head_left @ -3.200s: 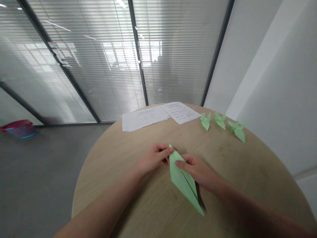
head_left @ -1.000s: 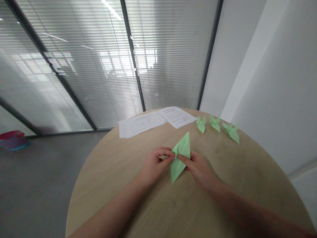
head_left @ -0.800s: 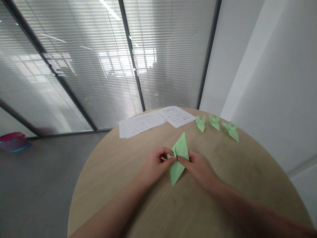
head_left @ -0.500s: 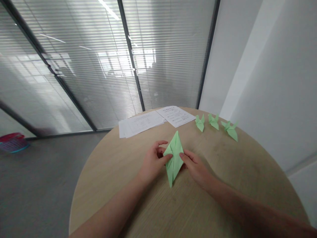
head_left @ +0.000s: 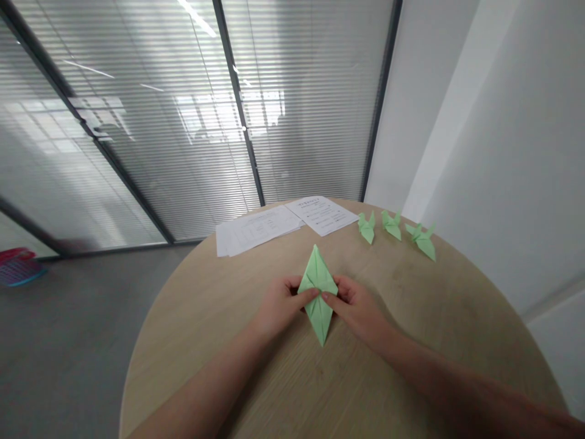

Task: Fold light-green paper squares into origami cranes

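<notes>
A light green folded paper [head_left: 319,268], shaped like a long diamond with creases along its middle, is held above the table. My left hand [head_left: 289,300] grips its left corner, thumb lying on the front face and fingers behind. From the right, my right hand [head_left: 354,303] pinches the opposite corner the same way. Both thumb tips nearly meet at the paper's centre. The fingers behind the sheet are partly hidden.
Three green paper cranes [head_left: 392,225] stand at the table's back right. Printed white sheets [head_left: 260,229] lie at the back edge of the round wooden table [head_left: 192,341]. A red and blue basket [head_left: 21,266] sits on the floor at far left, beside a glass partition with blinds.
The folded paper has turned slightly, its top point now leaning left and its bottom point right. My right thumb has moved inward to the paper's centre, and my left fingers have curled behind it.
</notes>
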Available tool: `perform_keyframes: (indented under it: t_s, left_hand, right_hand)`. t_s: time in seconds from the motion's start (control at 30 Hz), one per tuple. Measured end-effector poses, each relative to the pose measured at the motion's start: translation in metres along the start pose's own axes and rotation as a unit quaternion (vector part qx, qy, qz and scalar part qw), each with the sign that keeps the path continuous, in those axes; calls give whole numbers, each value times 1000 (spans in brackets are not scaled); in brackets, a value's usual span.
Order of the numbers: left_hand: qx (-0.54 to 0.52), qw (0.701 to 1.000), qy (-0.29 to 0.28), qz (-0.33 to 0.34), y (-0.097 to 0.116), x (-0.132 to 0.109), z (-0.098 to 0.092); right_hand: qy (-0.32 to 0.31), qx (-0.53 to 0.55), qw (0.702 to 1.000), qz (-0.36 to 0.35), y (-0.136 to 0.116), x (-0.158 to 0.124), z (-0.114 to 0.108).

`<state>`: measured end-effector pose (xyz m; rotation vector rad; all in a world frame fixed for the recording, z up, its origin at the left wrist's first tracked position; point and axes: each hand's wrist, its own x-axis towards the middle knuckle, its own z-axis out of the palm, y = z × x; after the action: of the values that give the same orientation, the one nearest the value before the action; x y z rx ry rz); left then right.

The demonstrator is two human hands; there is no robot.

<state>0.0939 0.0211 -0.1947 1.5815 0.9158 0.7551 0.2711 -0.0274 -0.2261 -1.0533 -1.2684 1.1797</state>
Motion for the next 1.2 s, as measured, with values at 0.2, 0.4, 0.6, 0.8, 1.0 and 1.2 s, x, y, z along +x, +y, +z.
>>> perform_keyframes:
  t_s: [0.2, 0.4, 0.6, 0.8, 1.0, 1.2]
  left_hand:
    - [-18, 999, 32, -24, -4, 2, -2]
    - [-56, 996, 45, -44, -4, 3, -6]
    - [-40, 997, 57, -39, -4, 2, -5]
    - [-25, 999, 34, -30, -1, 2, -2]
    - [26, 1000, 12, -7, -5, 2, 2]
    - [49, 999, 5, 10, -11, 2, 3]
  right_hand:
    - [41, -17, 999, -16, 1, -2, -2]
    - [76, -43, 995, -42, 0, -2, -5]
    - [64, -59, 995, -50, 0, -3, -5]
    - [48, -34, 997, -55, -2, 0, -7]
    - [30, -13, 999, -21, 0, -1, -5]
    - [47, 62, 997, -10, 5, 5, -3]
